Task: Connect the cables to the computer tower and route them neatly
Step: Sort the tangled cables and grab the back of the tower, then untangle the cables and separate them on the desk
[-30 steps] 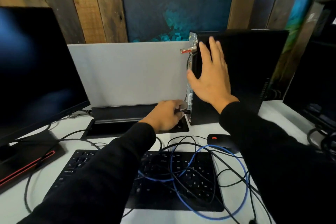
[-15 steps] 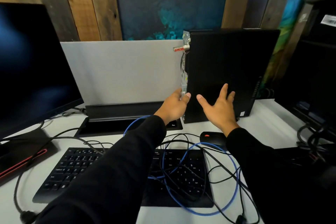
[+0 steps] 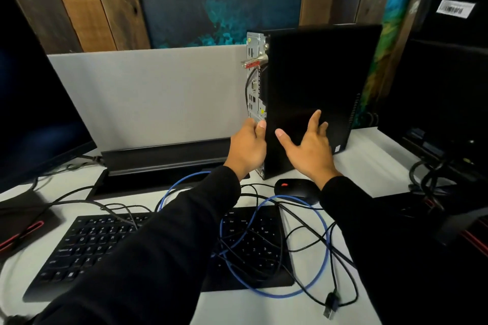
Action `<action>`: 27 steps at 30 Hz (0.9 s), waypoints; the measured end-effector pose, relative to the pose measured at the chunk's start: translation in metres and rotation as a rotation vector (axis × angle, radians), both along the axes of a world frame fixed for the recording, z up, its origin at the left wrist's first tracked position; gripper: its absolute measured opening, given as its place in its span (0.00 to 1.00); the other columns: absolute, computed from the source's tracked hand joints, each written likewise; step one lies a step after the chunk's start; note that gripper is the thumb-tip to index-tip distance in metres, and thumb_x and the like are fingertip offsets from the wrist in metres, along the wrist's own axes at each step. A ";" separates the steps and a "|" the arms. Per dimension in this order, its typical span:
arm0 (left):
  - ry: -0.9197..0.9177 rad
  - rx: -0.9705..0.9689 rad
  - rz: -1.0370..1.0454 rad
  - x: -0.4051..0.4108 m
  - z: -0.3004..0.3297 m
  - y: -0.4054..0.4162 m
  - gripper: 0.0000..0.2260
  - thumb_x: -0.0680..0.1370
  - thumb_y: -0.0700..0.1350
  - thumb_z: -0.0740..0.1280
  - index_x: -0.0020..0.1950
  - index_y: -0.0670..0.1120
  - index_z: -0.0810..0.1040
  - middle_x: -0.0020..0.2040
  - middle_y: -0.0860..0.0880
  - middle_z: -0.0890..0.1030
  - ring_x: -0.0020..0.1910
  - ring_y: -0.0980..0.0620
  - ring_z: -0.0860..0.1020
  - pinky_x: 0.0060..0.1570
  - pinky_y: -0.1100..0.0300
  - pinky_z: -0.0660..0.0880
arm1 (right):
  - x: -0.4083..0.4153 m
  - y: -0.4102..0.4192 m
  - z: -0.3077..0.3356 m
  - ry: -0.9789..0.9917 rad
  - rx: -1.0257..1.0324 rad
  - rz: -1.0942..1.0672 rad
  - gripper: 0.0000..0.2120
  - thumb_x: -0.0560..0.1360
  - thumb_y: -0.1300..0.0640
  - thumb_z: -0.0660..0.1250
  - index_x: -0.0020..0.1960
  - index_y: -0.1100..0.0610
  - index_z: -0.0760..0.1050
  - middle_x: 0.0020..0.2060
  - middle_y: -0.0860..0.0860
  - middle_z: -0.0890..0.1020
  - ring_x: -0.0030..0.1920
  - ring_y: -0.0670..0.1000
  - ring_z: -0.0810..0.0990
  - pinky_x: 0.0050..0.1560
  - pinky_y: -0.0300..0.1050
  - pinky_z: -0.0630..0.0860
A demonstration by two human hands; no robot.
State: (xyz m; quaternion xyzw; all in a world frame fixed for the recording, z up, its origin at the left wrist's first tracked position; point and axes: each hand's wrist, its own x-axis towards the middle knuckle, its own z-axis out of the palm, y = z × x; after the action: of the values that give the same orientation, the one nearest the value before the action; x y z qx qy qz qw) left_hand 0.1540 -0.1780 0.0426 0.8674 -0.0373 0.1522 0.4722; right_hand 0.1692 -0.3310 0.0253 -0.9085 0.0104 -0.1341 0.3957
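The black computer tower [image 3: 317, 82] stands upright at the back of the white desk, its silver rear panel [image 3: 254, 82] facing left. A thin black cable hangs from that panel. My left hand [image 3: 248, 148] grips the tower's lower rear edge, thumb on the corner, fingers behind on the panel. My right hand [image 3: 306, 145] presses flat on the lower side panel with fingers spread. A blue cable [image 3: 327, 245] loops over the keyboard, tangled with several black cables [image 3: 287, 235]. A loose USB plug [image 3: 329, 312] lies near the front edge.
A black keyboard [image 3: 105, 245] lies under my arms and a black mouse [image 3: 293, 187] sits at the tower's foot. A monitor [image 3: 34, 113] stands at left, a grey divider [image 3: 158, 95] behind, and more dark equipment and cables [image 3: 443, 113] at right.
My right hand has dropped from the tower's upper side panel to its lower part. My left hand has left the low rear port and risen to the rear edge.
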 end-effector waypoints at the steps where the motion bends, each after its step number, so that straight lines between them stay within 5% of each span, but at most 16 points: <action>1: -0.008 0.021 -0.014 -0.001 0.000 0.001 0.15 0.87 0.52 0.53 0.51 0.43 0.71 0.40 0.52 0.72 0.38 0.54 0.71 0.38 0.60 0.67 | -0.001 -0.002 -0.001 -0.001 0.003 0.007 0.52 0.77 0.30 0.63 0.83 0.51 0.34 0.82 0.63 0.44 0.81 0.65 0.55 0.77 0.61 0.60; 7: -0.056 0.065 -0.075 -0.010 0.000 0.005 0.13 0.87 0.50 0.56 0.48 0.43 0.69 0.37 0.52 0.72 0.35 0.57 0.70 0.32 0.72 0.68 | -0.007 -0.009 -0.003 -0.009 0.017 0.031 0.52 0.76 0.29 0.63 0.83 0.49 0.35 0.83 0.61 0.46 0.81 0.64 0.53 0.77 0.61 0.57; 9: -0.086 0.053 -0.074 -0.014 -0.002 0.005 0.14 0.86 0.50 0.57 0.45 0.44 0.70 0.36 0.52 0.73 0.34 0.55 0.72 0.33 0.69 0.69 | -0.008 -0.012 -0.006 -0.027 0.015 0.037 0.52 0.75 0.29 0.63 0.83 0.49 0.36 0.83 0.60 0.47 0.81 0.64 0.53 0.78 0.62 0.57; 14: -0.045 0.029 -0.142 -0.019 -0.007 0.015 0.14 0.84 0.58 0.61 0.41 0.52 0.72 0.36 0.48 0.77 0.42 0.40 0.82 0.47 0.42 0.82 | -0.011 -0.015 -0.015 -0.009 0.018 0.071 0.51 0.76 0.29 0.62 0.84 0.49 0.37 0.83 0.57 0.46 0.82 0.62 0.51 0.79 0.59 0.55; 18: 0.024 0.101 -0.240 -0.028 -0.007 0.037 0.12 0.83 0.55 0.64 0.46 0.50 0.80 0.41 0.48 0.84 0.44 0.49 0.83 0.51 0.48 0.81 | -0.011 -0.016 -0.016 0.051 -0.026 0.075 0.48 0.78 0.30 0.59 0.84 0.53 0.38 0.83 0.58 0.50 0.82 0.62 0.53 0.79 0.58 0.55; 20: 0.005 0.304 -0.256 -0.038 -0.009 0.054 0.10 0.84 0.49 0.64 0.48 0.47 0.82 0.39 0.52 0.82 0.41 0.55 0.79 0.46 0.58 0.75 | -0.012 -0.019 -0.022 0.102 -0.127 0.077 0.46 0.80 0.32 0.59 0.84 0.58 0.44 0.80 0.62 0.59 0.80 0.62 0.60 0.78 0.57 0.61; 24: 0.012 0.625 -0.211 -0.058 -0.016 0.101 0.08 0.82 0.46 0.67 0.56 0.48 0.84 0.51 0.51 0.85 0.51 0.51 0.81 0.55 0.56 0.77 | -0.030 -0.024 -0.039 0.081 -0.352 0.173 0.25 0.79 0.38 0.66 0.67 0.54 0.78 0.59 0.56 0.83 0.59 0.57 0.81 0.61 0.51 0.78; 27: 0.015 0.638 -0.141 -0.082 -0.023 0.136 0.11 0.82 0.52 0.65 0.62 0.52 0.82 0.59 0.54 0.83 0.59 0.53 0.80 0.61 0.56 0.75 | -0.051 -0.025 -0.053 -0.009 -0.540 0.362 0.18 0.76 0.38 0.69 0.57 0.49 0.82 0.51 0.48 0.82 0.53 0.52 0.81 0.56 0.49 0.79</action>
State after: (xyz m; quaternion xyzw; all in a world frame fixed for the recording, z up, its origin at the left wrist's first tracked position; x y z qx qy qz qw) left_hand 0.0716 -0.0416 0.0200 0.9681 -0.1397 0.0935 0.1860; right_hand 0.1177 -0.3562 -0.0277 -0.9672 -0.1889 -0.0635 0.1578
